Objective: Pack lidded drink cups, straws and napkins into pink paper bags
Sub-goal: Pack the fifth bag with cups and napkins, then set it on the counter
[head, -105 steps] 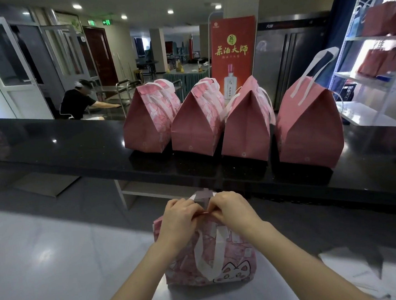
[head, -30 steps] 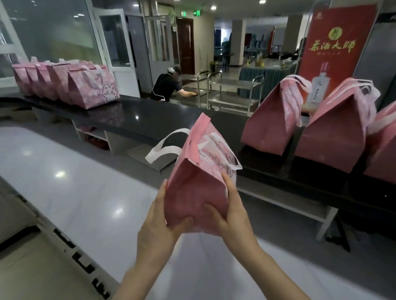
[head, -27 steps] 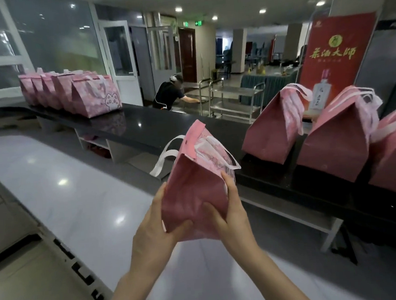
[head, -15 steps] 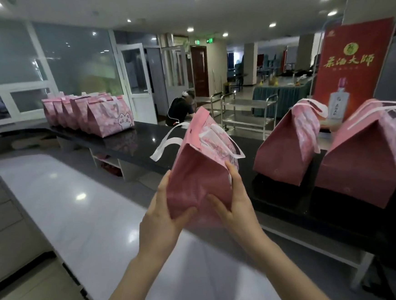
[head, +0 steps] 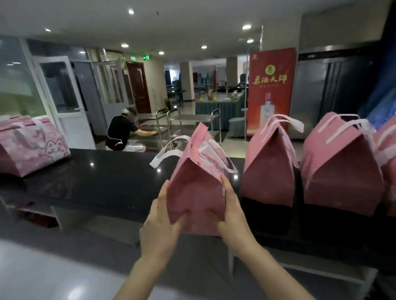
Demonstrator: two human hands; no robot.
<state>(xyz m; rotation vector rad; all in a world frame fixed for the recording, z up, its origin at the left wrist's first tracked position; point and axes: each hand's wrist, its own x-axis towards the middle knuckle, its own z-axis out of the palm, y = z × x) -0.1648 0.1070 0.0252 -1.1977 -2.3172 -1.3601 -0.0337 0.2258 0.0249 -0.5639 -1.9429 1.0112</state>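
Observation:
A closed pink paper bag (head: 195,188) with white handles is held up between both hands, at the front edge of the black counter (head: 104,178). My left hand (head: 160,226) grips its left side, thumb across the front. My right hand (head: 233,215) grips its right side the same way. Just to its right a row of closed pink bags stands on the counter, the nearest pink bag (head: 267,168) close beside it, then another pink bag (head: 341,171). The bags' contents are hidden.
More pink bags with a cat print (head: 26,144) stand at the counter's far left. A grey lower worktop (head: 48,280) lies in front of me. Behind the counter are a red banner (head: 270,89), steel carts (head: 190,124) and a crouching person (head: 122,132).
Both hands have carried the bag up and forward from the lower worktop to the black counter's edge, closer to the row of bags on the right. My view has risen.

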